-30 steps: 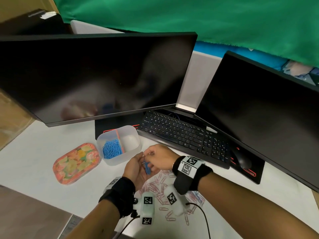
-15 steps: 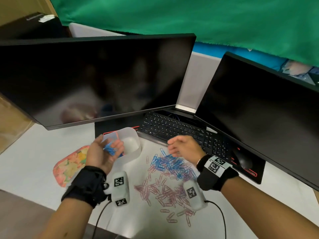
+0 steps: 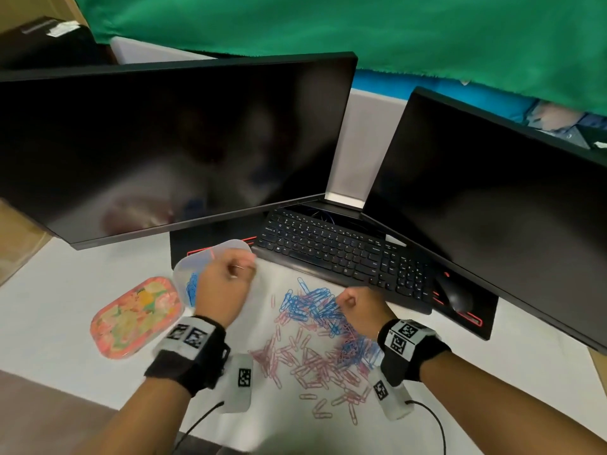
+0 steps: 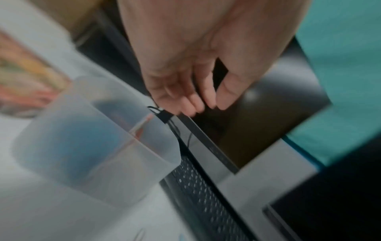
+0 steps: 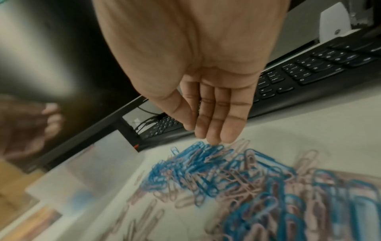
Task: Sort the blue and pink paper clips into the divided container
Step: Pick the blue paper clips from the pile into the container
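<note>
A translucent divided container (image 3: 241,245) (image 4: 92,154) stands left of the keyboard, with blue clips (image 3: 191,288) in its left compartment. My left hand (image 3: 236,267) (image 4: 202,104) hovers palm down over it, fingers loosely bent and holding nothing. A mixed pile lies on the white table: blue paper clips (image 3: 312,302) (image 5: 198,156) mostly at the far side, pink paper clips (image 3: 312,366) (image 5: 243,179) nearer me. My right hand (image 3: 348,300) (image 5: 210,135) points straight fingers down at the pile, its fingertips (image 5: 214,140) at the blue clips' far edge.
A floral lid (image 3: 136,316) lies left of the container. Behind the pile are a black keyboard (image 3: 345,254) and a mouse (image 3: 455,293) on a red-edged mat. Two dark monitors (image 3: 164,142) (image 3: 492,208) overhang the back of the table.
My left hand carried blue clips from the pile to the container, turned palm down, and now holds none. My right hand moved back and lowered onto the blue clips.
</note>
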